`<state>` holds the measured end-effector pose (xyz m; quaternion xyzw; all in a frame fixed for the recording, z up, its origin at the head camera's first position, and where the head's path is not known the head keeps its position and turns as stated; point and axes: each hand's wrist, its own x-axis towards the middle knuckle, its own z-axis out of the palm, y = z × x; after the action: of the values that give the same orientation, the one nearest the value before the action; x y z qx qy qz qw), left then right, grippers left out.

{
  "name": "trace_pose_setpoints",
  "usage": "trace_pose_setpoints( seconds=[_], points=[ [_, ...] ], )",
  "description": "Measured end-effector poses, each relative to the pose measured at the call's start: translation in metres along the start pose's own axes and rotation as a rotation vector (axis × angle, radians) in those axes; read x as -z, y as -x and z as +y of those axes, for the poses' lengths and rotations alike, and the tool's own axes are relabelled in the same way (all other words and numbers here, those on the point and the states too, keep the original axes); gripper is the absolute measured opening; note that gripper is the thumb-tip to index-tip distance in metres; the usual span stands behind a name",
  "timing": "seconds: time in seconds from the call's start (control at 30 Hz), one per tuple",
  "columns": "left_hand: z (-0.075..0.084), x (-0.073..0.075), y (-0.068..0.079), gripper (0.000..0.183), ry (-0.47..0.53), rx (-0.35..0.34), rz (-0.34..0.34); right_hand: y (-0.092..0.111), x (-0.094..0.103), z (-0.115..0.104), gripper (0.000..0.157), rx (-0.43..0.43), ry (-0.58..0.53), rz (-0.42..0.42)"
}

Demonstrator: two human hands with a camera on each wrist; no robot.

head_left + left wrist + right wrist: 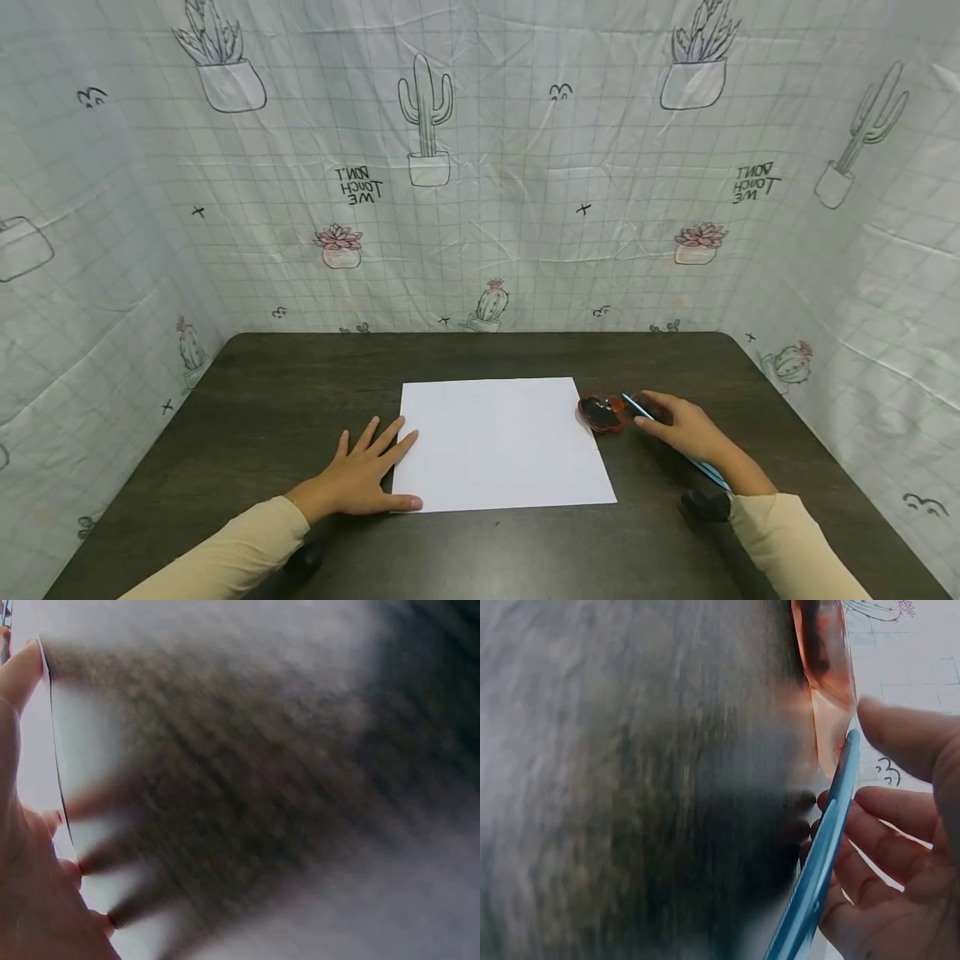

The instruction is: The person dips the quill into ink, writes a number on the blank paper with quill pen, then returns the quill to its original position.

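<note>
My left hand (363,475) lies with spread fingers on the left edge of a white sheet of paper (502,442), thumb on its near left corner. In the left wrist view the fingertips and thumb (22,675) press along the sheet. My right hand (686,429) is over a long, slim blue piece (708,473) beside red-framed sunglasses (602,413) with dark lenses. The right wrist view has the fingers (885,840) loosely bent behind the blue piece (810,885), the thumb apart from it. Part of the sunglasses is hidden by the hand.
Both hands work on a dark wooden table (480,550). A white cloth (495,208) printed with cacti and succulents rises behind it and along both sides. Small black devices (705,504) sit at the wrists.
</note>
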<state>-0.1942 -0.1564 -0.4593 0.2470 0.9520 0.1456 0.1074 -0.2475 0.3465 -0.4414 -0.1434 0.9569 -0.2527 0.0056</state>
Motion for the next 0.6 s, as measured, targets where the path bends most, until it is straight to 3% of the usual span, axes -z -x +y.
trace_pose_setpoints(
  seconds=[0.3,0.6],
  points=[
    [0.0009,-0.0002,0.0023,0.097,0.009,0.003,-0.017,-0.0026,-0.0038,-0.0006,0.038,-0.063,-0.023,0.040],
    [0.0022,0.0029,0.0011,0.097,0.013,0.012,-0.036,-0.0066,-0.0028,0.0004,0.024,-0.050,0.009,0.084]
  ],
)
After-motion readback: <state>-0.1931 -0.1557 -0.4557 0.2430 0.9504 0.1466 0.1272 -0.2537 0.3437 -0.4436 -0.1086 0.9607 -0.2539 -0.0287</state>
